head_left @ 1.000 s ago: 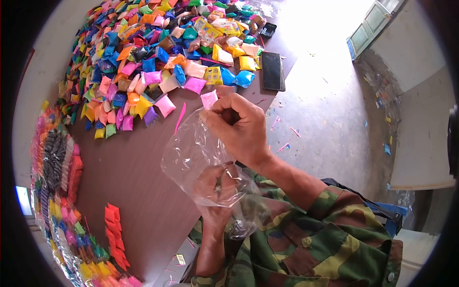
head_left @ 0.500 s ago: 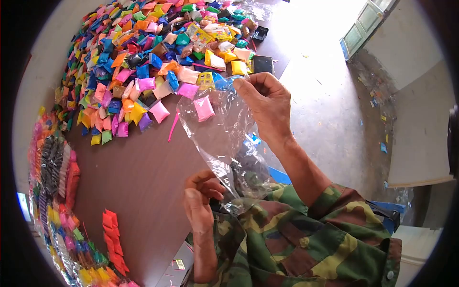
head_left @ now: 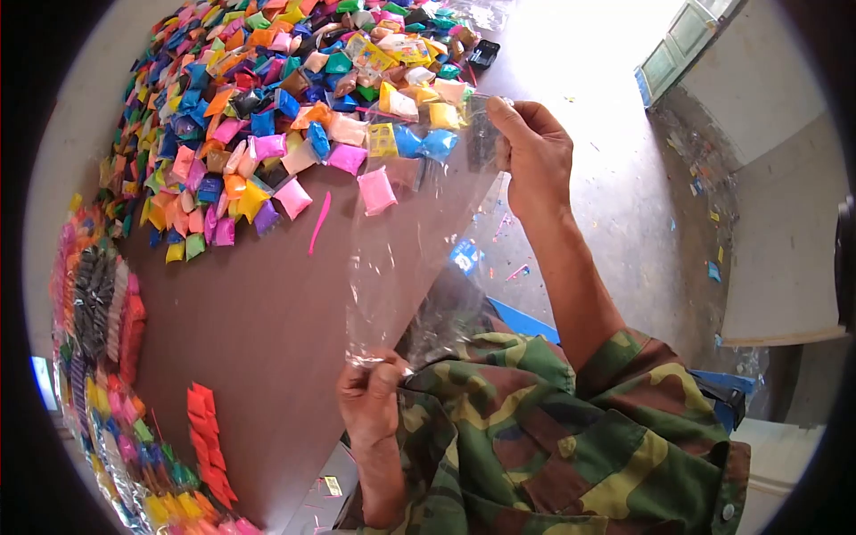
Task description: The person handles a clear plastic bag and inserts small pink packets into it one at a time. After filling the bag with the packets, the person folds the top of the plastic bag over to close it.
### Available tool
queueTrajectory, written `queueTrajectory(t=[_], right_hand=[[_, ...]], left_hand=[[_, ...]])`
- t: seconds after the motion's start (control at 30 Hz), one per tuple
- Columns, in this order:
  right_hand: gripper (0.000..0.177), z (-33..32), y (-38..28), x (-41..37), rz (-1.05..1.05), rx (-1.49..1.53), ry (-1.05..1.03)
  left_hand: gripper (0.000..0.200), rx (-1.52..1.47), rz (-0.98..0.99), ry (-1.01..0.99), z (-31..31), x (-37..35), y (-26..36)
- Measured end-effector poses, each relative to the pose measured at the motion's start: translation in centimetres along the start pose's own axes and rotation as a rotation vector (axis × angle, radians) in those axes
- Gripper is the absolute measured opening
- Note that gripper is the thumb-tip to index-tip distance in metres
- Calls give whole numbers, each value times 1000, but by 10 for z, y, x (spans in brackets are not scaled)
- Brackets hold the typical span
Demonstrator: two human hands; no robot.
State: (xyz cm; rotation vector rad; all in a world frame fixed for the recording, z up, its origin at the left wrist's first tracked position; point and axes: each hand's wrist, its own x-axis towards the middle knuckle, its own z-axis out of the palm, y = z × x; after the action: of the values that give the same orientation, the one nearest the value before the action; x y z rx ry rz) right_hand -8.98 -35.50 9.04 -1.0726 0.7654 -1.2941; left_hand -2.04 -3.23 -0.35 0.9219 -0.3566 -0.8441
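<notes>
A clear plastic bag (head_left: pixel 392 276) is stretched between my two hands, over the table's edge. My right hand (head_left: pixel 539 152) pinches its upper right corner. Below, my left hand (head_left: pixel 368 397) is closed on the lower left end, near my camouflage jacket. Through the film a pink packet (head_left: pixel 377 191) and blue packets (head_left: pixel 439 144) show on the table; the bag itself looks flat, with nothing visible inside it.
A large heap of coloured packets (head_left: pixel 259 98) covers the far part of the brown table (head_left: pixel 241 312). At the left lie bagged rows of packets (head_left: pixel 107 312) and a red strip of packets (head_left: pixel 207 441). A pink plastic stick (head_left: pixel 319 223) lies near the heap. Litter dots the floor.
My right hand has moved up and to the right. My left hand, loose before, has taken hold of the bag's lower end, and the bag is now drawn out taut and flatter.
</notes>
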Motion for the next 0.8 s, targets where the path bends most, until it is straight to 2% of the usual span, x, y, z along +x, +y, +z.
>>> queueTrajectory(t=[0.07,0.1,0.2,0.23,0.33,0.43,0.53,0.57,0.67,0.7,0.8], right_hand=[[20,1,5,-2,44,11,5],[20,1,8,-3,68,15,9],[23,8,13,-7,173,206,-8],[22,10,15,-9,210,241,-10],[20,18,23,-12,325,344,-25],[19,28,26,-26,457,304,-85],[17,32,26,-34,518,263,-159],[19,28,34,-26,530,196,-174],[17,7,78,-6,643,234,-356],[18,22,73,-18,646,224,-245],[17,43,91,-29,673,242,-270]], left_hand=[[24,17,115,-6,4,6,13],[39,-56,46,44,14,3,22],[59,-17,-62,-116,28,-3,29],[73,61,-137,-145,27,-6,29],[74,533,42,-191,47,-12,20],[63,1156,572,-325,56,-6,16],[50,1272,519,-485,59,-15,36],[40,1240,486,-459,62,-20,44],[36,1061,465,-378,56,-30,55],[35,1058,445,-359,57,-32,62],[33,1051,408,-321,56,-37,77]])
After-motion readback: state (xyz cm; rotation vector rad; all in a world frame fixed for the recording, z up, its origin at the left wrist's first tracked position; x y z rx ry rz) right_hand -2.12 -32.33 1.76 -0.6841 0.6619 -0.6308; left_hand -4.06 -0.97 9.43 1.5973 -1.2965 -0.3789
